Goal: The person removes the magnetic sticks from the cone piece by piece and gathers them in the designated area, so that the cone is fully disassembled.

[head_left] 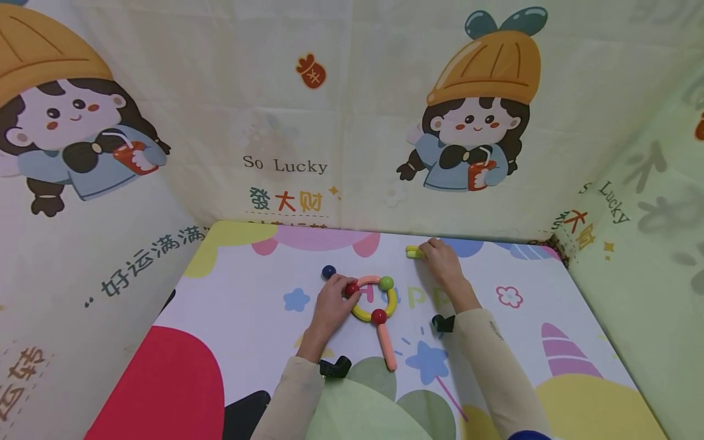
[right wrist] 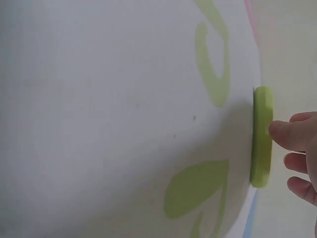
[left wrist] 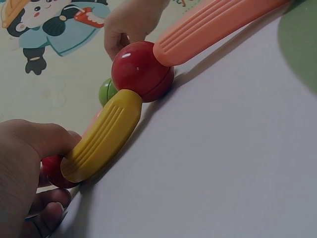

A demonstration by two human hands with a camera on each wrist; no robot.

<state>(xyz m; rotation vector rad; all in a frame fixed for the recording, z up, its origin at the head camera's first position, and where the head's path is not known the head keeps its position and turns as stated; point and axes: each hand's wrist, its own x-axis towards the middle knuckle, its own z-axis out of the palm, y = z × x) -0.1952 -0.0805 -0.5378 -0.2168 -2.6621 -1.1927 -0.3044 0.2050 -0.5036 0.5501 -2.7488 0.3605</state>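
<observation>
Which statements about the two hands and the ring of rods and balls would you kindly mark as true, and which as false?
1. The left hand holds a red ball. True.
2. The green ball lies outside the ring. False: the green ball is part of the ring.
3. The straight pink rod touches the other red ball. True.
4. The right hand holds the blue ball. False: the right hand is at the yellow-green rod, while the blue ball lies near the left hand.
5. The ring includes yellow rods. True.
</observation>
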